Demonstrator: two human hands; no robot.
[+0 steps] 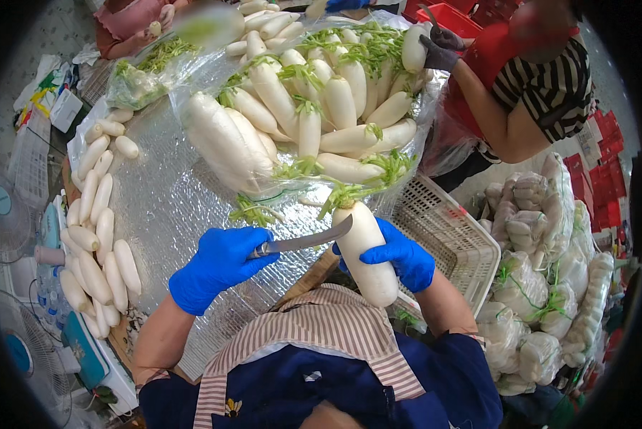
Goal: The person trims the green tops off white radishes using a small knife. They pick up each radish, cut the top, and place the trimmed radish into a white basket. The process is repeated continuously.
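In a blue glove, my left hand (pixel 219 268) grips the handle of a curved knife (pixel 307 241). Its blade points right, and the tip overlaps the upper side of a white daikon radish (pixel 366 257); whether it cuts in cannot be told. My right hand (pixel 401 252), gloved in blue too, holds that radish from the right, tilted, with its green stem stubs (pixel 345 195) at the far end. Beyond my hands lies a big pile of daikon (pixel 321 102) with leafy tops, in clear plastic on the foil-covered table (pixel 165 214). Cut leaves (pixel 254 212) lie on the foil.
Daikon without leaves (pixel 98 257) line the table's left edge. A white plastic crate (pixel 444 236) stands right of me, beside bagged radishes (pixel 535 289). Across to the right, a co-worker's gloved hands (pixel 441 48) hold a radish and a knife. Fans (pixel 26 343) stand far left.
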